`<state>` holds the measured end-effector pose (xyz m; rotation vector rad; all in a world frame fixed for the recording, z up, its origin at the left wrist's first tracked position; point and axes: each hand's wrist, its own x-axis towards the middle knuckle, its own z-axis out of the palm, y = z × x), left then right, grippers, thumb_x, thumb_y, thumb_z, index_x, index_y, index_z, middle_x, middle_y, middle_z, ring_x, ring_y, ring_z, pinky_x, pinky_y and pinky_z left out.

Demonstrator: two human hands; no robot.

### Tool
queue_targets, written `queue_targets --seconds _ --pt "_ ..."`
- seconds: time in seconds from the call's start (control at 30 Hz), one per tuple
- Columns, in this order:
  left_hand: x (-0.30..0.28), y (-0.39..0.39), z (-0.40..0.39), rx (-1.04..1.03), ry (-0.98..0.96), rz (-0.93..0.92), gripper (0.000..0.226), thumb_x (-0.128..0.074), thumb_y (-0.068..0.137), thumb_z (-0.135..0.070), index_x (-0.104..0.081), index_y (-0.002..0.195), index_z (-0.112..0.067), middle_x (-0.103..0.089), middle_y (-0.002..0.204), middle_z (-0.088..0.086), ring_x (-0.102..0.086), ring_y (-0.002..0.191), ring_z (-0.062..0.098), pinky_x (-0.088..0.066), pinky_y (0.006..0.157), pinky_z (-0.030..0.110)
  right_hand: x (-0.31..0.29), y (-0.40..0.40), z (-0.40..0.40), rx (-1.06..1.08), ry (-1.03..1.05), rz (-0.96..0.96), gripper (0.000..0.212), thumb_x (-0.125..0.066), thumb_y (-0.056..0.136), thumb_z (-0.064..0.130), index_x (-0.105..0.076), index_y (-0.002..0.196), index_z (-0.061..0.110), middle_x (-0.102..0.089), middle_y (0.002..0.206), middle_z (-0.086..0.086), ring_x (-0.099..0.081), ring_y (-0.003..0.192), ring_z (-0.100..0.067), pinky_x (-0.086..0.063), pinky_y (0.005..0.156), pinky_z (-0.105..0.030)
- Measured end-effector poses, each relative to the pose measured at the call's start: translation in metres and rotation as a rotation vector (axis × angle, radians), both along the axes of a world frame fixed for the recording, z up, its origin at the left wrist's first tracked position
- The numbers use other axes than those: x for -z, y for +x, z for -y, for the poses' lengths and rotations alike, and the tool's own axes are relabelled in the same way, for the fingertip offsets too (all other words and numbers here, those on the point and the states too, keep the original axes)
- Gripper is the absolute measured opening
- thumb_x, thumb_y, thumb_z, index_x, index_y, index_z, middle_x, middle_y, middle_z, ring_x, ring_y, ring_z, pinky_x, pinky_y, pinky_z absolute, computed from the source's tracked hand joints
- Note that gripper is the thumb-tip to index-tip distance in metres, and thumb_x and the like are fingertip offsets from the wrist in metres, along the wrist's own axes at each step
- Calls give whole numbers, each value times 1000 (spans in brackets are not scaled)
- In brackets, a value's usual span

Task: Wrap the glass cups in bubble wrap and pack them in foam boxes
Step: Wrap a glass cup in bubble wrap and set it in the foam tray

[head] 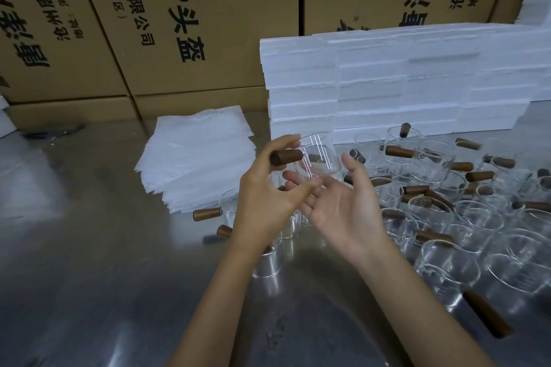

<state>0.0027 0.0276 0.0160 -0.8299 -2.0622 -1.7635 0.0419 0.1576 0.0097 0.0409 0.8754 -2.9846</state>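
Note:
My left hand [265, 202] holds a clear glass cup [320, 155] by its brown wooden handle [286, 156], raised above the steel table. My right hand [340, 205] is open, palm up, just under and beside the cup, fingers spread. A stack of bubble wrap sheets [196, 158] lies to the left of my hands. White foam boxes [387, 83] are stacked behind. Several glass cups with wooden handles [441, 205] crowd the table to the right.
Large cardboard cartons [179, 24] with printed characters form a wall at the back. A few more cups [268, 259] stand under my left wrist. The steel table [89, 247] stretches to the left and front. A dark tool [53, 132] lies far left.

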Motion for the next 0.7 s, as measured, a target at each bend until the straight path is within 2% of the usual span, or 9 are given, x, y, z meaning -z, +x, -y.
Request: queue_targets --seconds 0.13,0.23,0.27,0.33,0.4,0.47,0.5,0.6,0.7 --pt "-1 -5 3 65 41 43 66 -88 70 -18 -58 127 -33 -66 119 -18 -64 104 12 -53 94 29 1 0 -1 -31 -82 -64 53 -62 87 36 -54 126 0 -65 117 -26 -68 106 -34 -57 87 -38" --pt "2 -8 5 38 10 60 86 -88 71 -26 -38 140 -41 -58 134 -18 -59 119 6 -49 97 28 2 -1 0 38 1 -80 36 -63 87 34 -70 103 2 -66 110 -29 -67 108 -33 -56 90 -37" --pt "2 -8 5 -7 -24 40 93 -88 71 -29 -32 144 -43 -52 139 -20 -53 125 2 -46 99 26 1 -1 1 94 47 -74 35 -64 86 33 -69 101 2 -64 107 -31 -67 106 -32 -56 89 -36" --pt "2 -7 6 -121 -118 -48 97 -88 72 -36 -26 147 -45 -40 143 -23 -41 132 -1 -41 105 22 -1 -3 2 238 185 -66 49 -65 84 32 -58 121 1 -62 109 -32 -66 103 -30 -56 90 -33" --pt "2 -6 6 -207 -200 -170 93 -84 74 -42 -28 147 -44 -34 142 -22 -36 134 4 -39 110 32 -1 -3 3 376 407 -79 48 -67 86 31 -58 130 13 -69 116 -19 -68 104 -24 -54 95 -33" --pt "3 -5 4 -231 -251 -261 88 -82 76 -43 -31 147 -43 -35 140 -17 -35 134 6 -38 111 40 1 -1 5 476 613 -107 40 -71 86 32 -61 125 30 -72 113 -4 -69 105 -16 -50 100 -35" --pt "3 -5 3 -217 -270 -289 86 -81 77 -41 -32 148 -43 -36 140 -15 -36 133 6 -39 110 37 2 0 7 520 688 -142 42 -72 85 32 -60 125 34 -71 114 0 -67 108 -14 -49 100 -33" --pt "5 -3 0 -143 -257 -292 80 -81 79 -26 -39 145 -43 -38 133 -15 -47 124 5 -43 96 13 6 2 15 621 824 -275 49 -71 82 27 -55 127 33 -67 118 -2 -62 115 -9 -51 94 -24" --pt "1 -2 1 -104 -91 -152 62 -79 80 -19 -51 131 -43 -48 129 -17 -57 114 9 -47 88 13 6 1 17 613 846 -272 53 -77 80 27 -53 128 29 -65 119 -2 -63 113 -10 -51 94 -22"
